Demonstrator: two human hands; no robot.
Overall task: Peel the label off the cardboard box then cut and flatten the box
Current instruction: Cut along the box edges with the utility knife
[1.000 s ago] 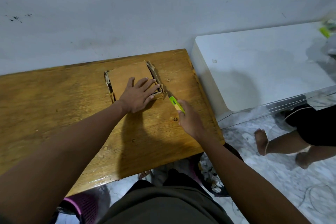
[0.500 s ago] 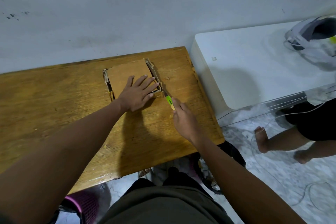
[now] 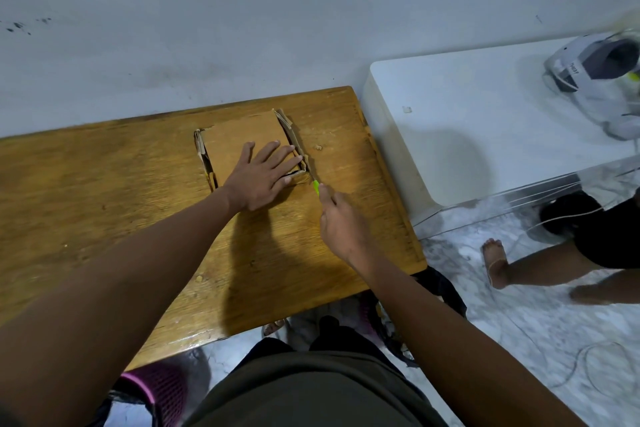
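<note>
- A plain pale grey painted wall (image 3: 242, 17) runs behind, with a few dark specks at its left.
- A varnished brown wooden table (image 3: 104, 191) stands against it.
- A low white glossy cabinet (image 3: 467, 121) sits just beside the table's right end.
- The floor is white marbled tile (image 3: 540, 333).

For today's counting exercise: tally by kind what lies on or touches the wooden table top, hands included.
Hands: 2, left hand and right hand
Cardboard box: 1
Green-handled cutter: 1
Small crumbs: 2, one and another
Total: 6
</note>
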